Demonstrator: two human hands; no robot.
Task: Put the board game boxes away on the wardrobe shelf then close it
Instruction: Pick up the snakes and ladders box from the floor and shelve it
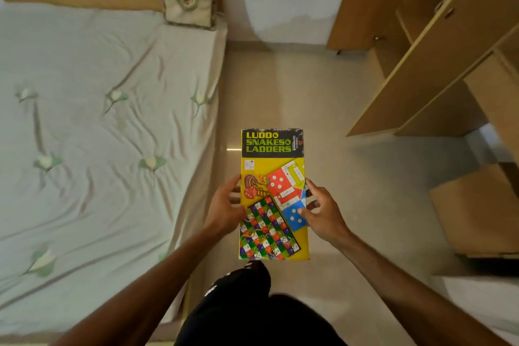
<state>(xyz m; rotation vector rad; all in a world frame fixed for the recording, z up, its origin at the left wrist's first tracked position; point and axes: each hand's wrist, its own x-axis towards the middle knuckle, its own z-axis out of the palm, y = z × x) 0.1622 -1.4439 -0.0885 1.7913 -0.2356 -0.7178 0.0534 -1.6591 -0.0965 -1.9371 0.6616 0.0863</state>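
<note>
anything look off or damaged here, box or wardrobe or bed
Nothing much. The Ludo & Snakes & Ladders box looks whole and flat, held by the left hand and right hand. Only the bedsheet is creased, and the wardrobe door stands open, as the task needs.

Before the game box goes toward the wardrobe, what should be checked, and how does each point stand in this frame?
1. Both hands on the box: left hand and right hand grip the game box at its sides: ok.
2. Box shut: ok.
3. Wardrobe door open: ok.
4. Floor toward the wardrobe free: ok.
5. Room on the shelf: cannot tell.
6. Other boxes waiting on the bed: none seen.
</note>
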